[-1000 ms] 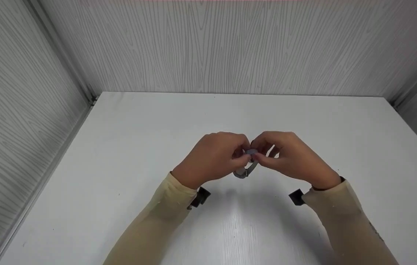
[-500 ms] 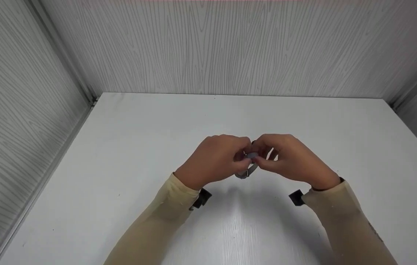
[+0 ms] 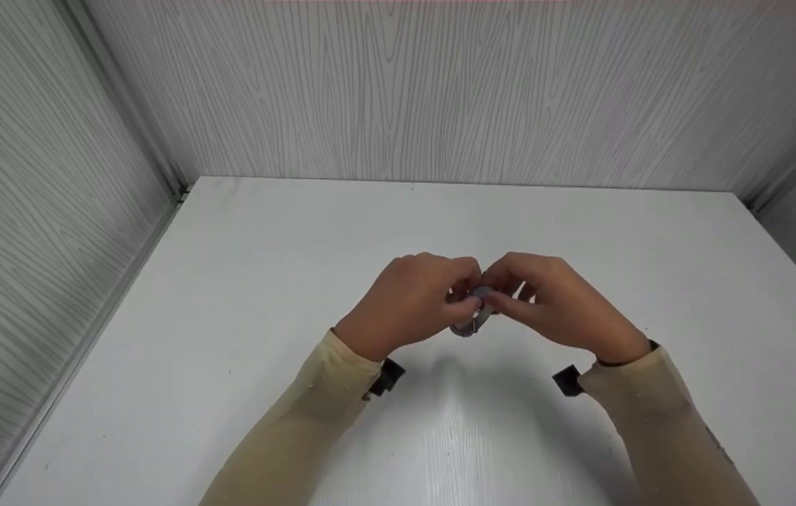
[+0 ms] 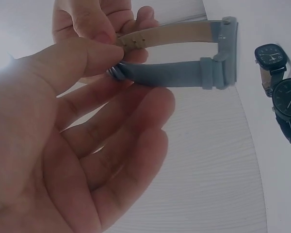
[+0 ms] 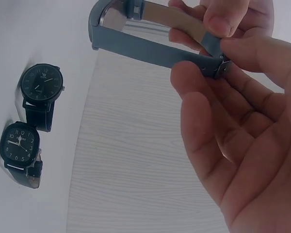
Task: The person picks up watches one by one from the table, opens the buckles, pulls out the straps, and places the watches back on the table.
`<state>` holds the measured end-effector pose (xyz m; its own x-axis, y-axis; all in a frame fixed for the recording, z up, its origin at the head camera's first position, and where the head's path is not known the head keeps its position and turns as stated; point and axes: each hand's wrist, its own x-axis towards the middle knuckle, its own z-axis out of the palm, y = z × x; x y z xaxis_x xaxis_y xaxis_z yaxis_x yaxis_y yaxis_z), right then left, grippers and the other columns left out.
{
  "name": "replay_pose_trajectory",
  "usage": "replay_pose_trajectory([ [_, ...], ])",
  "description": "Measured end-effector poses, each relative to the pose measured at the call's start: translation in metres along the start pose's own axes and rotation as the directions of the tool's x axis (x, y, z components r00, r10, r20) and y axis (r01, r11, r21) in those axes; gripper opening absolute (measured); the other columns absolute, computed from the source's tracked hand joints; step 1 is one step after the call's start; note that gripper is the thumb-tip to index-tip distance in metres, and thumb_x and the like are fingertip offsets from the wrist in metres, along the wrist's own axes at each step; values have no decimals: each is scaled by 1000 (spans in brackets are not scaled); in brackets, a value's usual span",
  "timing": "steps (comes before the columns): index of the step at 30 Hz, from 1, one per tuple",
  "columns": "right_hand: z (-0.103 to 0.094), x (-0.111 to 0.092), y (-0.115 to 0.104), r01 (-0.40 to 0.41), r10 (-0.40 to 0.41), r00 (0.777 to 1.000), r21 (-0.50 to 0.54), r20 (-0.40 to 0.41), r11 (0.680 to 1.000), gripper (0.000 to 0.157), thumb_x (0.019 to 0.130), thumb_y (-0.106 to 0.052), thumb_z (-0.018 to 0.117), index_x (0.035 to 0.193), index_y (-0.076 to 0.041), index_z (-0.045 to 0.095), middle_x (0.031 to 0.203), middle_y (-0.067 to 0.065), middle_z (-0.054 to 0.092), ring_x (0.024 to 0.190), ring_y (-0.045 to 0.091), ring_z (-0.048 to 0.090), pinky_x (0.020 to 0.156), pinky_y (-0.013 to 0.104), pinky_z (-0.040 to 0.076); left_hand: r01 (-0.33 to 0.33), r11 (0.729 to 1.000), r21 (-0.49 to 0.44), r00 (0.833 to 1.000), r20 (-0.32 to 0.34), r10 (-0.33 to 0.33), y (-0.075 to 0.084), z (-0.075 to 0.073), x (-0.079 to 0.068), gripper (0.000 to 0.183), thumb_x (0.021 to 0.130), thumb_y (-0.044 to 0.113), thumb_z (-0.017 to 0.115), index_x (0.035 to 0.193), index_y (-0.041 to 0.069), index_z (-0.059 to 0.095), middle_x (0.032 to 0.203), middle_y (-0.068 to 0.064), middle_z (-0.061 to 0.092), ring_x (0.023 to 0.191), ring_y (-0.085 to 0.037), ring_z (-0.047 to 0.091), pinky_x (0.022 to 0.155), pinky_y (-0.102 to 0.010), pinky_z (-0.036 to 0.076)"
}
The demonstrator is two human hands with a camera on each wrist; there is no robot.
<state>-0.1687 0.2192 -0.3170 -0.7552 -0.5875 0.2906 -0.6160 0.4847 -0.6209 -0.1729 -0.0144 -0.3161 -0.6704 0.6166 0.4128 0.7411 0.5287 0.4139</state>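
Your left hand (image 3: 415, 302) and right hand (image 3: 552, 302) pinch the blue-grey watch strap (image 4: 169, 74) by its buckle (image 5: 223, 69); best line both ends up squarely.

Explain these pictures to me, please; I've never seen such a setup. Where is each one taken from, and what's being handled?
There is no robot here: a person works with a bare left hand and right hand above a white table. The wide picture comes from a camera on the head, looking forward and down. The other two come from a camera on each wrist, so that wrist's own hand looks large. The small black blocks near the wrists are probably those cameras.

Both hands pinch the strap of a blue-grey watch, bent into a loop. The wrist views also show a round dark watch and a squarish dark watch on the table; I cannot make them out in the head view.
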Motion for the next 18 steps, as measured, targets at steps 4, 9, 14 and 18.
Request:
replay_pose_trajectory([
  [4,1,0,0,17,-16,999,36,-29,999,9,100,-18,71,107,-24,70,96,-8,73,77,13,67,68,29,54,12,999,-34,1000,-5,-12,0,-1,1,7,96,16,65,96,19,71,78,11,68,67,-6,55,62,-25,44],
  [9,1,0,1,14,-11,999,54,-50,998,8,100,-16,70,107,-21,70,96,-4,72,70,15,66,65,28,55,31,997,-73,1000,0,-31,1,-1,3,7,98,17,66,101,18,72,84,9,74,71,-4,62,64,-25,48],
  [14,0,1,1,0,1,999,28,-53,1000,8,101,-16,69,108,-20,69,97,-7,71,64,12,62,60,28,53,44,995,-88,999,-10,-45,1,-1,3,7,98,17,66,102,18,72,86,8,77,73,-3,67,65,-25,51],
  [18,-1,1,0,1,0,999,20,-53,1000,10,100,-14,69,108,-20,70,97,-7,71,63,13,61,60,28,52,55,995,-86,998,-15,-56,1,-2,3,8,97,18,68,101,18,74,85,8,77,73,-3,67,65,-25,50],
])
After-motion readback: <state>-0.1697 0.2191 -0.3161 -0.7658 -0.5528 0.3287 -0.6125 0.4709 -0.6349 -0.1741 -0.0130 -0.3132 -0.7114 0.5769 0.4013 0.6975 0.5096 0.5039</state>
